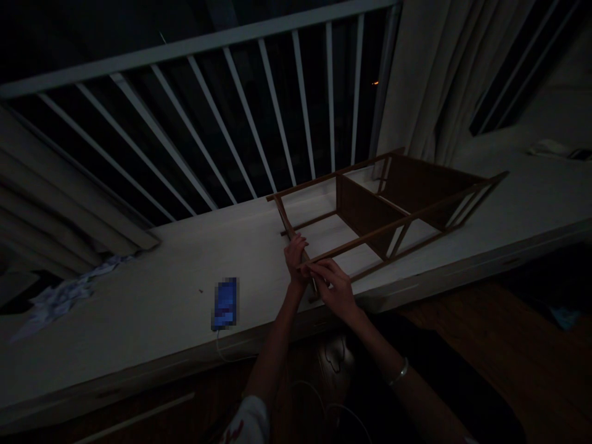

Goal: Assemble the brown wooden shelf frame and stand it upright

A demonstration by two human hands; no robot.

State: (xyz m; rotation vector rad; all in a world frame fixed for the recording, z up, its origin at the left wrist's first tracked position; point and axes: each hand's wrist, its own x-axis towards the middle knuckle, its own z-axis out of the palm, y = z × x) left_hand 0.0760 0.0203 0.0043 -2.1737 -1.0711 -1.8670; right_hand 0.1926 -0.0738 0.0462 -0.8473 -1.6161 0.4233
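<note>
A brown wooden shelf rack (365,200) with slatless frame ends and flat panels lies on its side on the pale window ledge. My left hand (295,256) is wrapped round the crossbar (283,216) at the rack's near end. Close beside it, my right hand (337,288) is closed with bent fingers at the corner where a long rail meets that crossbar. Whatever small thing its fingertips may hold is too dark to make out. A bracelet (398,372) circles my right wrist.
On the ledge (176,271) to the left lies a phone (225,303) with a blurred blue screen and a white cable. White railings (226,117) stand behind, with curtains (419,74) at the sides. Crumpled cloth (69,296) lies far left. The room is dim.
</note>
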